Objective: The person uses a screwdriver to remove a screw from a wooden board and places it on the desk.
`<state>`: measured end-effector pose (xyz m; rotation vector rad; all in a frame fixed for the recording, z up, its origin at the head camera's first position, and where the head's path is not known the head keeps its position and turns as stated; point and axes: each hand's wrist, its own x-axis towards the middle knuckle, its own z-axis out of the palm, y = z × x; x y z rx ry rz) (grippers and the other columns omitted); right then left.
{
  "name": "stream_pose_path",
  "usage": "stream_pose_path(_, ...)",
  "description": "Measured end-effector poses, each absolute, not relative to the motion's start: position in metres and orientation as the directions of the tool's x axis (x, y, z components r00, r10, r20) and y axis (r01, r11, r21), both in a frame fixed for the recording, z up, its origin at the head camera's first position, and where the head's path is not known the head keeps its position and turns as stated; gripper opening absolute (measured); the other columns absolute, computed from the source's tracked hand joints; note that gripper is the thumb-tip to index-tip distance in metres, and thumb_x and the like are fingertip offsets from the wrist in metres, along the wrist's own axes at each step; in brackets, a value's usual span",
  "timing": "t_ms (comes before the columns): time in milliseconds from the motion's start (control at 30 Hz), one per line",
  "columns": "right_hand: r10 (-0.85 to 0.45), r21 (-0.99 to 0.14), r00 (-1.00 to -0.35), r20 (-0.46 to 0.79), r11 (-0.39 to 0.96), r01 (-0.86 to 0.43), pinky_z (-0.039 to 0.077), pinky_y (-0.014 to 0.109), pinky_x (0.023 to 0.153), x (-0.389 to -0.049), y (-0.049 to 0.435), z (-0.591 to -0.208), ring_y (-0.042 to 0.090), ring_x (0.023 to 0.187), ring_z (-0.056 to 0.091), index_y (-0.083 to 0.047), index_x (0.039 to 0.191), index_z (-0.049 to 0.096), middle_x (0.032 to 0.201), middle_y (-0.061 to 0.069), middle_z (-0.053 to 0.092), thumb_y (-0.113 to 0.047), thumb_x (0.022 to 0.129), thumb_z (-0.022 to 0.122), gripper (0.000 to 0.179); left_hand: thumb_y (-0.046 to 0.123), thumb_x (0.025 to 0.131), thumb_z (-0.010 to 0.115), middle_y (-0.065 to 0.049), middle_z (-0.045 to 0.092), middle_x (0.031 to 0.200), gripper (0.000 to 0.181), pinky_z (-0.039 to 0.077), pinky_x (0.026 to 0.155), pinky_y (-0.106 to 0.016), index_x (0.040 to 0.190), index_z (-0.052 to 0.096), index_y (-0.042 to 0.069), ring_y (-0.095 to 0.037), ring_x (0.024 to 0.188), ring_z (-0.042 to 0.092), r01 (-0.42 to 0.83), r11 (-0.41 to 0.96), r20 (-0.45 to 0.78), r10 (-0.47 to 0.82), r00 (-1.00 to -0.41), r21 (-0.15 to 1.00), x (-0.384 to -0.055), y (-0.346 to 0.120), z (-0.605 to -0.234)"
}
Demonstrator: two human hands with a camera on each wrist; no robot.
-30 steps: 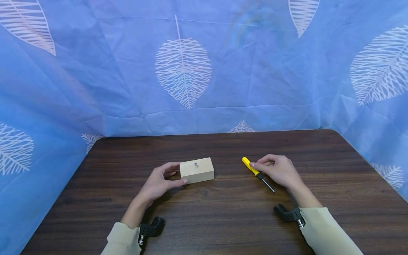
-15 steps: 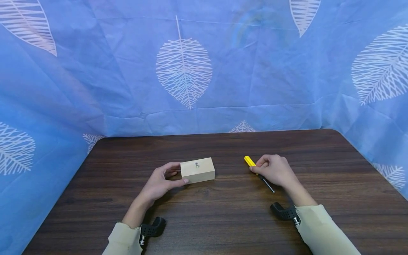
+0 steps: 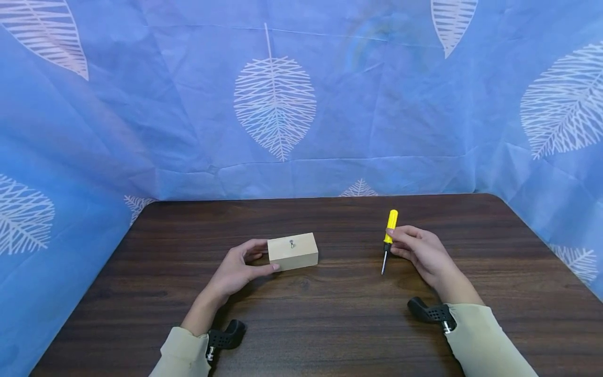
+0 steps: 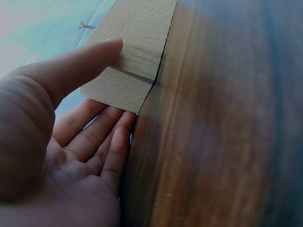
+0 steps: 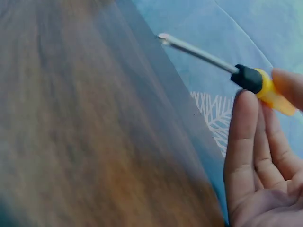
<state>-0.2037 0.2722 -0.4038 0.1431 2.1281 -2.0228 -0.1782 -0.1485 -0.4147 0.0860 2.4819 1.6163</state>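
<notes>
A pale wooden block (image 3: 293,256) lies on the table left of centre, a screw (image 3: 291,244) standing partly out of its top. My left hand (image 3: 237,269) grips the block's left end, thumb on the near face and fingers behind. In the left wrist view the thumb lies along the block (image 4: 137,42), and the screw (image 4: 86,26) sticks out beyond it. On the right, my right hand (image 3: 421,254) pinches a screwdriver (image 3: 390,230) by its yellow handle, shaft pointing down. The right wrist view shows the screwdriver's metal shaft (image 5: 201,53) and black collar, fingertips against the handle.
The dark wood-grain table (image 3: 301,324) spreads under both hands, its far edge meeting a blue cloth (image 3: 188,104) with white leaf prints. Black wrist mounts (image 3: 226,335) stick out from both sleeves.
My right hand has picked up the screwdriver from its slanted position on the table and turned it nearly upright. The left hand and the block stay in place.
</notes>
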Motion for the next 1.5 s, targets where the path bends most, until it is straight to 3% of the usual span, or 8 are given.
stream_pose_path(167,-0.109,-0.958,-0.976,-0.189,-0.196,0.208,0.062,0.019,0.09,-0.203,0.27,-0.407,0.005,0.094,0.07,-0.019,0.109,0.07,0.105,-0.007,0.068,-0.024,0.11,0.066,0.007,0.03,0.091,0.089,-0.008,0.068,0.146,0.064,0.044,0.122,-0.061,0.149,0.063,0.017,-0.037,0.144,0.058,-0.054,0.413,-0.123,0.143,-0.982,0.909,-0.179,-0.15,-0.414)
stream_pose_path(367,-0.158,-0.911,-0.973,-0.167,-0.353,0.213,0.061,0.019,0.093,-0.207,0.254,-0.408,0.005,0.097,0.07,-0.012,0.125,0.059,0.111,-0.004,0.065,-0.02,0.112,0.061,0.016,0.031,0.091,0.089,-0.008,0.067,0.147,0.064,0.045,0.121,-0.061,0.148,0.064,0.018,-0.037,0.143,0.058,-0.06,0.421,-0.127,0.135,-0.983,0.905,-0.18,-0.153,-0.413)
stream_pose_path(500,-0.165,-0.908,-0.972,-0.169,-0.357,0.219,0.061,0.018,0.093,-0.212,0.239,-0.408,0.005,0.098,0.07,-0.01,0.132,0.052,0.111,-0.004,0.065,-0.023,0.112,0.061,0.025,0.031,0.091,0.089,-0.008,0.067,0.147,0.063,0.044,0.121,-0.061,0.148,0.064,0.018,-0.037,0.143,0.058,-0.056,0.419,-0.123,0.135,-0.983,0.906,-0.181,-0.153,-0.413)
stream_pose_path(800,-0.154,-0.892,-0.97,-0.189,-0.386,0.235,0.061,0.018,0.094,-0.224,0.201,-0.408,0.005,0.097,0.071,-0.008,0.136,0.051,0.109,-0.004,0.067,-0.021,0.112,0.061,0.029,0.03,0.092,0.089,-0.008,0.067,0.148,0.063,0.043,0.121,-0.062,0.149,0.063,0.018,-0.037,0.143,0.058,-0.044,0.422,-0.111,0.135,-0.985,0.906,-0.183,-0.154,-0.412)
stream_pose_path(1133,-0.109,-0.886,-0.98,-0.168,-0.419,0.198,0.061,0.02,0.096,-0.23,0.182,-0.409,0.007,0.098,0.071,-0.014,0.118,0.061,0.108,-0.003,0.068,-0.021,0.11,0.064,0.012,0.03,0.092,0.088,-0.008,0.067,0.148,0.066,0.044,0.122,-0.06,0.151,0.062,0.017,-0.036,0.144,0.057,-0.048,0.415,-0.117,0.144,-0.983,0.909,-0.184,-0.153,-0.412)
stream_pose_path(1333,-0.024,-0.932,-0.998,-0.055,-0.359,0.06,0.063,0.021,0.092,-0.23,0.163,-0.391,0.008,0.094,0.072,-0.012,0.116,0.063,0.109,-0.005,0.072,-0.018,0.107,0.07,0.013,0.029,0.092,0.088,-0.007,0.067,0.147,0.064,0.045,0.12,-0.06,0.15,0.062,0.018,-0.036,0.143,0.057,-0.051,0.411,-0.121,0.146,-0.982,0.91,-0.181,-0.153,-0.414)
stream_pose_path(1500,-0.003,-0.975,-0.997,0.074,-0.208,-0.071,0.066,0.026,0.087,-0.225,0.139,-0.368,0.008,0.085,0.076,-0.007,0.117,0.063,0.098,-0.007,0.079,-0.011,0.103,0.074,0.018,0.029,0.092,0.088,-0.006,0.067,0.147,0.063,0.045,0.121,-0.06,0.149,0.063,0.018,-0.035,0.143,0.058,-0.043,0.398,-0.111,0.15,-0.982,0.916,-0.18,-0.151,-0.416)
